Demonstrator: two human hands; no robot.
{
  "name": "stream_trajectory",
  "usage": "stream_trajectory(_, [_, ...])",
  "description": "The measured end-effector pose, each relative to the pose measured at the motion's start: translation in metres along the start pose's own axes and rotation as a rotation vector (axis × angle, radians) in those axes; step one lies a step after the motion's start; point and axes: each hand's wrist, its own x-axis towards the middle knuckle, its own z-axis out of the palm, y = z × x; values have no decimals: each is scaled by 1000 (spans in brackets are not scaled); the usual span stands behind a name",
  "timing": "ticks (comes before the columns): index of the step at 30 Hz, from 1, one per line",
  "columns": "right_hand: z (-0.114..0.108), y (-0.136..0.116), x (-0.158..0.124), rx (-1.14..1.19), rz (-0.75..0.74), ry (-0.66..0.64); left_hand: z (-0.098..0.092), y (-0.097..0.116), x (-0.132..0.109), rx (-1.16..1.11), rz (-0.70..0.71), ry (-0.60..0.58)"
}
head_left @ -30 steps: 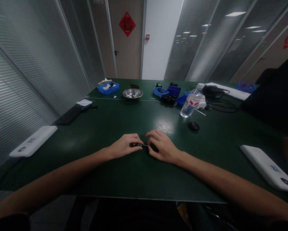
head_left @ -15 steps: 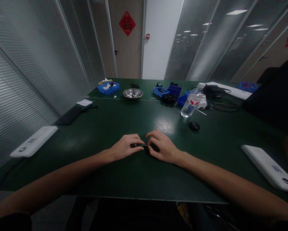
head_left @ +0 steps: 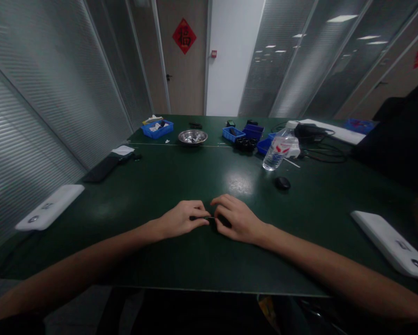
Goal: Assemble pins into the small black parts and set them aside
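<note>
Low over the green table (head_left: 181, 260), my left hand (head_left: 181, 218) pinches a small dark piece (head_left: 206, 217) with a touch of green between thumb and fingers. A thin pale pin-like end (head_left: 212, 217) sticks out of it to the right. My right hand (head_left: 239, 219) is curled, its thumb and index fingertips closed at that thin end. The two hands are close together, fingertips facing each other. Fingers cover most of the piece, and its exact kind is too small to make out.
Farther back stand a metal bowl (head_left: 192, 137), a blue tray (head_left: 157, 129), a smaller blue tray (head_left: 233, 134) and a water bottle (head_left: 277, 148). A black computer mouse (head_left: 282, 183) lies front right of them. White devices flank me, left (head_left: 50, 207) and right (head_left: 392, 242).
Both hands sit slightly lower in the view, still holding the small piece between them. Less of the dark piece shows past my left fingers. The objects behind have not moved.
</note>
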Motion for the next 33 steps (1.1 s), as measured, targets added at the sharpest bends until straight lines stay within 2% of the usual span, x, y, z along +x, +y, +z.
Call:
stream_trajectory(4, [2,-1,0,143,100,68,1,3,0,-22,-11,81])
stream_trajectory(7, [3,-1,0,198,115,105,1,6,2,-48,-13,129])
stream_trajectory(18, [1,-3,-2,87,61,49,8,7,5,-16,10,55])
stream_trajectory(24, [3,-2,-3,96,81,77,6,9,7,0,1,28])
stream_trajectory(33, [2,2,-4,94,84,110,9,2,9,-52,-32,104])
